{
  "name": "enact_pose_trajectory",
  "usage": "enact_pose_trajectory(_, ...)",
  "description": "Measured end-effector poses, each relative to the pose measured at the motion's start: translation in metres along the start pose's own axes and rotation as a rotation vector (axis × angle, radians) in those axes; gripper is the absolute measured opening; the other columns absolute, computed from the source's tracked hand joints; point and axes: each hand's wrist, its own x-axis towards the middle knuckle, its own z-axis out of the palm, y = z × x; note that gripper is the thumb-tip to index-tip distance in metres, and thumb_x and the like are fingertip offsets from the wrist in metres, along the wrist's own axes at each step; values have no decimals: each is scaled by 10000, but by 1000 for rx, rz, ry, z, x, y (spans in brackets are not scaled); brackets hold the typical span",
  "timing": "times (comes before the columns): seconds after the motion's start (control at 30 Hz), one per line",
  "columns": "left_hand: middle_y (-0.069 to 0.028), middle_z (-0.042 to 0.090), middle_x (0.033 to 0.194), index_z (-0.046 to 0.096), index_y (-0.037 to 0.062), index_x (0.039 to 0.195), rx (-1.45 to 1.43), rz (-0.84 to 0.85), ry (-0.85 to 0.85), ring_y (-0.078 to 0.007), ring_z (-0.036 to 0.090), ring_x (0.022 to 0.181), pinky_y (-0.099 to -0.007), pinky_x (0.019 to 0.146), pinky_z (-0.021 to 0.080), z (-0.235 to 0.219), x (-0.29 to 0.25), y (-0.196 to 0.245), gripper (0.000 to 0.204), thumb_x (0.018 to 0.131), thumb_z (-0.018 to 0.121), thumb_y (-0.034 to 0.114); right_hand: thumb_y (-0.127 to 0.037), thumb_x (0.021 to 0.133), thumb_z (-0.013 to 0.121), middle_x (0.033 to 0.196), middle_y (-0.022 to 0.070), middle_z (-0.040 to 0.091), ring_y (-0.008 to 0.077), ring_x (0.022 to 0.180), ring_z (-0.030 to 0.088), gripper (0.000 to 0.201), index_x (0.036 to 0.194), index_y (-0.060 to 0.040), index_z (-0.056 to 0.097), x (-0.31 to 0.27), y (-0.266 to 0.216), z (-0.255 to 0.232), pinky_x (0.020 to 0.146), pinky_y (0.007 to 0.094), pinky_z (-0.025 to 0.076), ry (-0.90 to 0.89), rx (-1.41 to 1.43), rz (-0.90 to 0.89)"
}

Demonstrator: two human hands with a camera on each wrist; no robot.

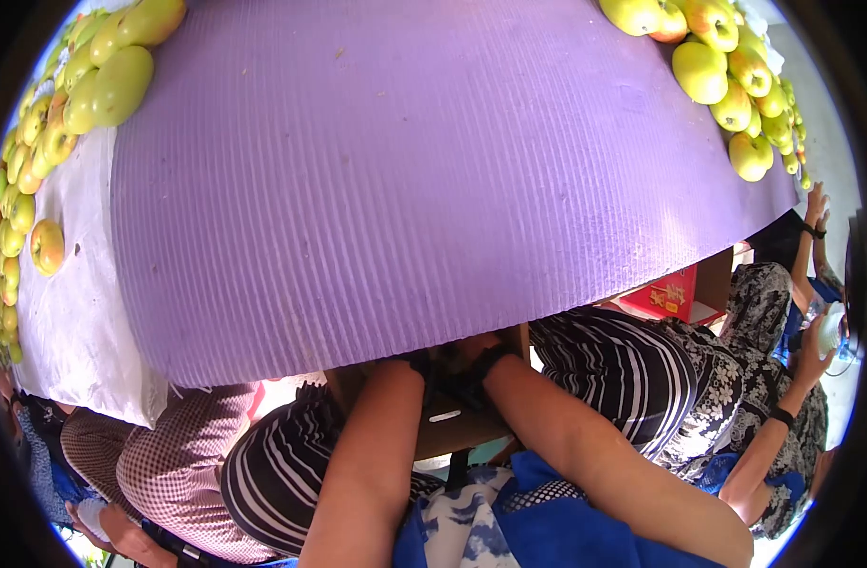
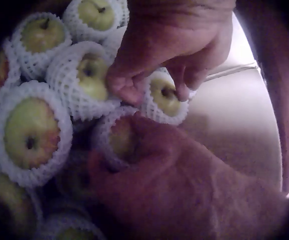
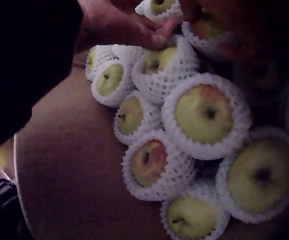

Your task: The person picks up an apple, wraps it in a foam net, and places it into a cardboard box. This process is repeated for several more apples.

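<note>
In the left wrist view my left hand (image 2: 169,175) grips an apple (image 2: 122,137) in a white foam net, low among the other apples. My right hand (image 2: 184,40) comes in from above. Its thumb and a bent finger hold a second netted apple (image 2: 165,97) from both sides. Several more netted apples (image 2: 32,132) crowd around them inside a cardboard box (image 3: 59,170). The right wrist view has the left hand dark at top right. From the head, both hands are mostly hidden under the table's edge.
A purple ribbed mat (image 1: 405,189) covers the tabletop above the box. Loose yellow-green apples (image 1: 125,85) lie at far left, with more apples (image 1: 698,71) at the right. A red box (image 1: 665,293) stands beyond my right knee. Other people sit on both sides.
</note>
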Motion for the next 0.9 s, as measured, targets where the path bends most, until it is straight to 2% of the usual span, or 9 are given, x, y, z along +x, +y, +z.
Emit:
enact_pose_trajectory(0.4,-145,550,980,501,36,1102,37,165,280,-275,528,843,-388,769,436,2,-4,-6,361,792,537,216,-253,835,499,1079,36,522,204,1006,495,333,1123,-89,476,-23,-70,3,778,407,441,-65,124,335)
enact_pose_trajectory(0.47,-144,549,971,502,35,1091,-365,-274,-109,-277,533,839,-389,765,439,5,13,-13,377,781,544,245,-273,809,534,1021,64,546,237,913,547,368,1113,-74,480,-32,-79,5,705,427,466,-8,158,334)
enact_pose_trajectory(0.53,-131,549,976,512,40,1064,-40,-105,-237,-250,536,827,-363,728,450,-27,7,7,360,788,531,270,-263,818,518,961,84,565,240,798,576,324,1081,-75,490,-32,-72,-3,629,384,480,-23,-92,287)
enact_pose_trajectory(0.6,-131,556,967,527,42,992,-758,-671,-261,-235,540,839,-347,717,446,-69,-18,46,282,794,520,242,-247,816,521,949,85,561,235,784,574,315,1076,-71,492,-44,-95,-4,608,377,481,9,-48,288)
enact_pose_trajectory(0.7,-136,559,959,529,39,920,-1112,-776,-139,-253,536,870,-366,740,437,-100,-49,73,209,790,518,202,-201,809,532,913,88,547,220,743,566,290,1061,-60,498,-84,-184,10,545,354,486,88,76,347)
enact_pose_trajectory(0.73,-136,559,959,529,39,920,-1117,-765,-125,-253,536,870,-366,740,437,-113,-59,78,209,790,518,202,-185,807,536,902,89,543,216,729,564,283,1056,-56,500,-104,-207,13,524,347,488,115,114,375)
enact_pose_trajectory(0.77,-144,558,966,529,32,913,-1451,-751,-127,-272,524,908,-383,771,424,-128,-69,81,201,796,510,194,-184,813,527,903,103,544,251,753,572,336,1115,-51,460,-129,-226,9,512,364,485,60,128,189)
enact_pose_trajectory(0.83,-152,557,972,528,24,905,-1793,-715,-128,-291,512,947,-400,802,411,-159,-99,95,194,802,502,187,-219,818,543,953,117,544,247,826,581,395,1126,0,428,-177,-268,-15,566,312,495,-244,231,-26)
enact_pose_trajectory(0.9,-151,555,1000,533,21,917,-2040,-479,-138,-298,487,1005,-409,842,389,-197,-136,114,202,819,484,190,-189,837,534,998,130,557,225,805,600,349,1121,-3,453,-217,-303,-43,600,289,495,-392,295,-260)
